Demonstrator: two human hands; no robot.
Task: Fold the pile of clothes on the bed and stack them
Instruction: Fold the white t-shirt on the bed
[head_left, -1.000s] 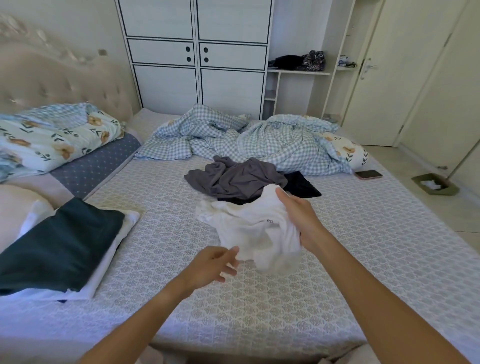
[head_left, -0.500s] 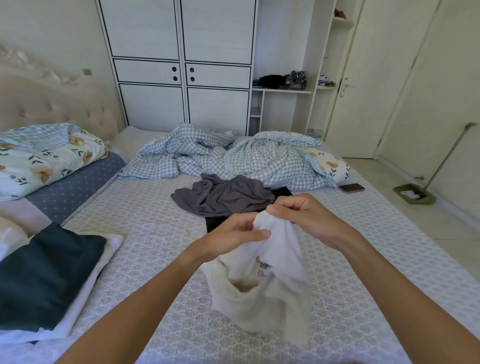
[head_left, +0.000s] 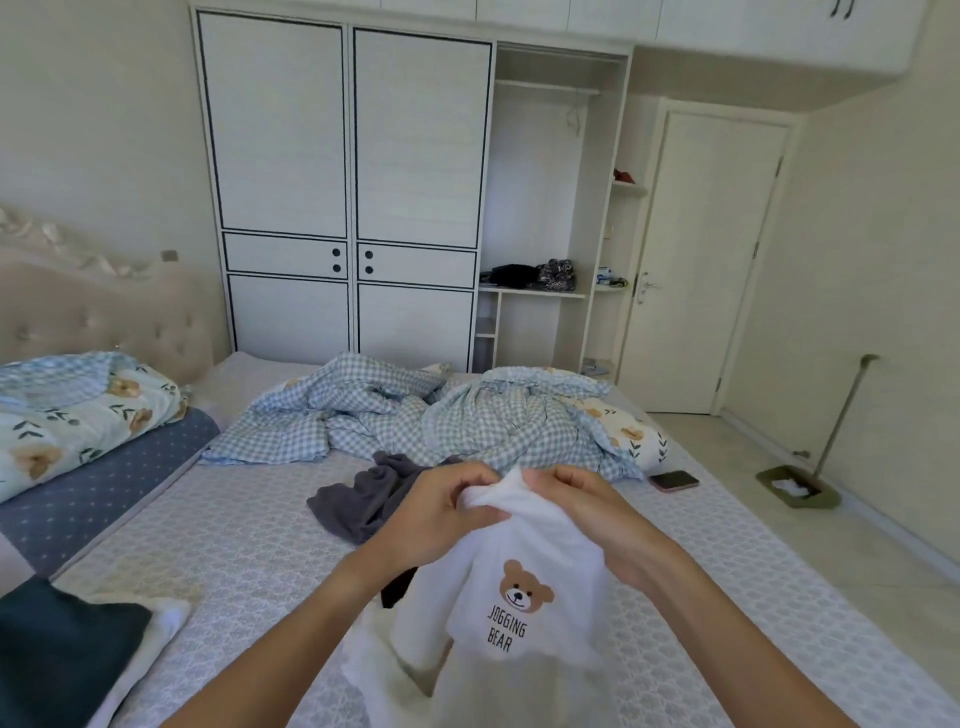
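At centre frame both hands pinch the top of a white shirt (head_left: 524, 587) — left hand (head_left: 436, 512) and right hand (head_left: 589, 512) close together, fingers curled on the cloth. It hangs above the bed (head_left: 234, 545), bear print showing. A grey garment (head_left: 363, 499) lies crumpled just behind; a folded stack (head_left: 67, 654) sits lower left.

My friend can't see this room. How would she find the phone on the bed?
Start at the bed and go to its right edge, the side nearest the door. Just past the corner of the rumpled blue checked quilt, the phone lies flat on the sheet. It is the only small, hard, dark rectangle with a pinkish rim; everything around it is soft cloth.
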